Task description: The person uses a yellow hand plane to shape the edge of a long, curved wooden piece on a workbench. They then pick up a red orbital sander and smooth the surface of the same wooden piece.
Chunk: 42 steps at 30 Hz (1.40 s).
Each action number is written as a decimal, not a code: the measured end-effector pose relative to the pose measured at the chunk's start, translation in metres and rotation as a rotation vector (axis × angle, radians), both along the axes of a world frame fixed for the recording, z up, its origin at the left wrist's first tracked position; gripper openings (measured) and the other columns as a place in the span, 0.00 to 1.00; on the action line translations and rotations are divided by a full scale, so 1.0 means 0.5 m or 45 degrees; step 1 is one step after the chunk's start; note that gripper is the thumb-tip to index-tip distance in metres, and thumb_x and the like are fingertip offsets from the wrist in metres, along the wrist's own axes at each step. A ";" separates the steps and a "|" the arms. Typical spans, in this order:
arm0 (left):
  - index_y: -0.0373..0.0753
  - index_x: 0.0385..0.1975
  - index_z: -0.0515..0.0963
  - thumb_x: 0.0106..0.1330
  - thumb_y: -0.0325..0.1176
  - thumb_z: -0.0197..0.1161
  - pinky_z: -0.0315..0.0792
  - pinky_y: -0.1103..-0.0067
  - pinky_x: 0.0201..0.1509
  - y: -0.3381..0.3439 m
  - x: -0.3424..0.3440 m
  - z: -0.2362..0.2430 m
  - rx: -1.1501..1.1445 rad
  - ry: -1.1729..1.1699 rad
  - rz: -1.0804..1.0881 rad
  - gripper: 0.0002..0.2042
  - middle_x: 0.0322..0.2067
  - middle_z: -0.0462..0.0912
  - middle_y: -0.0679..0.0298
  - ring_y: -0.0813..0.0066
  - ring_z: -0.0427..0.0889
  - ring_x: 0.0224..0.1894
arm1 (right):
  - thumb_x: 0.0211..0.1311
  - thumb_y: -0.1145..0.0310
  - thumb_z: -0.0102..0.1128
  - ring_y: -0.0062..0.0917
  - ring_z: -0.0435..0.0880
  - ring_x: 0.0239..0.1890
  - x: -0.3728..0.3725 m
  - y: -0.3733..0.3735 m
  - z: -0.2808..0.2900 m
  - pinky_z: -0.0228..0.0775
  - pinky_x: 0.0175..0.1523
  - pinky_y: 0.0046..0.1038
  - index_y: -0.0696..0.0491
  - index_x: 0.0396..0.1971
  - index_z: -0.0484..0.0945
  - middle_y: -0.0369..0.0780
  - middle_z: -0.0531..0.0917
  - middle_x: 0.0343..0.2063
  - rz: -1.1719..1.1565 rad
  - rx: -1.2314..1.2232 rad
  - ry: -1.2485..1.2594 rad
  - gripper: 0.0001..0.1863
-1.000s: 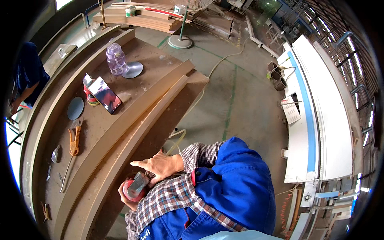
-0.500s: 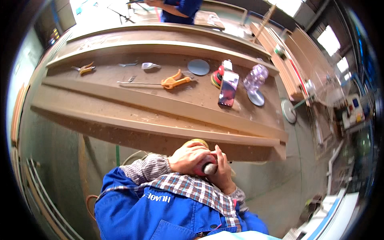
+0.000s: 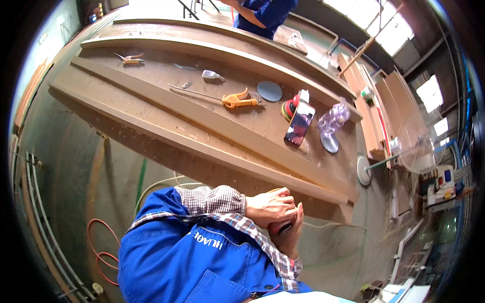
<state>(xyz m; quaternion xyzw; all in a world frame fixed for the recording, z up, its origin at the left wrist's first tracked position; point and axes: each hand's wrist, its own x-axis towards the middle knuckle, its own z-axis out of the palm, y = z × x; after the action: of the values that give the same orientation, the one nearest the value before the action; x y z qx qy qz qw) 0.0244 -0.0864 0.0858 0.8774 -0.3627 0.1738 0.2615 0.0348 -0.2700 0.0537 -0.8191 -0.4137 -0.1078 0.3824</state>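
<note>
Both my hands are closed around a red sander [image 3: 282, 228] close to my chest, by the near edge of the wooden workbench. My left hand [image 3: 269, 207] wraps over its top, while my right hand [image 3: 291, 236] grips its right side. Fingers cover most of the tool, and its underside is hidden. Just beyond my hands lies the nearest long wooden board [image 3: 222, 157], running along the bench edge.
On the bench are an orange blow gun [image 3: 240, 99], smaller orange-handled tool [image 3: 131, 59], white plastic piece [image 3: 212, 76], grey disc [image 3: 270, 91], phone [image 3: 300, 123], another red sander [image 3: 288, 107] and purple bottle [image 3: 333, 119]. A fan [image 3: 415, 146] stands right; a co-worker [image 3: 265, 17] stands beyond.
My hands and the sander have shifted right along the bench edge, and the sander's yellow pad has gone from sight. The whole view has turned, so the bench now slants down to the right.
</note>
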 end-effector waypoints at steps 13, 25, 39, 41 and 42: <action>0.40 0.47 0.77 0.45 0.34 0.72 0.70 0.65 0.52 0.003 -0.012 -0.049 -0.198 0.124 -0.020 0.25 0.44 0.77 0.59 0.60 0.76 0.48 | 0.35 0.69 0.80 0.41 0.75 0.44 0.001 -0.064 -0.022 0.71 0.47 0.37 0.56 0.68 0.51 0.48 0.72 0.44 -0.108 0.028 0.227 0.59; 0.38 0.50 0.71 0.48 0.58 0.70 0.69 0.66 0.52 0.317 -0.103 -0.126 0.368 0.251 1.171 0.36 0.38 0.79 0.56 0.60 0.79 0.43 | 0.39 0.69 0.77 0.43 0.71 0.53 0.068 -0.182 0.011 0.63 0.58 0.41 0.57 0.62 0.64 0.49 0.72 0.50 -0.858 0.109 -0.038 0.45; 0.40 0.32 0.73 0.45 0.62 0.68 0.78 0.71 0.39 0.480 -0.170 -0.137 0.478 0.064 1.086 0.29 0.31 0.81 0.59 0.62 0.83 0.34 | 0.39 0.73 0.79 0.34 0.74 0.53 0.302 -0.358 -0.069 0.69 0.59 0.35 0.53 0.59 0.66 0.43 0.72 0.53 -1.065 0.363 0.139 0.42; 0.40 0.38 0.76 0.46 0.63 0.67 0.79 0.72 0.44 0.480 -0.184 -0.147 0.478 0.107 1.143 0.32 0.35 0.82 0.59 0.63 0.83 0.39 | 0.38 0.70 0.80 0.36 0.74 0.55 0.354 -0.380 -0.087 0.67 0.61 0.36 0.54 0.59 0.67 0.46 0.72 0.54 -1.102 0.269 0.152 0.43; 0.40 0.39 0.76 0.46 0.64 0.67 0.79 0.72 0.46 0.472 -0.186 -0.143 0.473 0.128 1.177 0.32 0.37 0.82 0.59 0.64 0.83 0.41 | 0.37 0.68 0.80 0.37 0.73 0.57 0.374 -0.383 -0.082 0.66 0.62 0.37 0.54 0.59 0.67 0.47 0.72 0.55 -1.121 0.264 0.225 0.44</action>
<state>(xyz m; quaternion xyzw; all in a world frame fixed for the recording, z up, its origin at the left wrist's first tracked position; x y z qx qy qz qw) -0.0685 0.1496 0.0142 0.9854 0.0523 0.1614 0.0138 0.2221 -0.4613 0.0124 -0.8804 0.0209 -0.2305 0.4139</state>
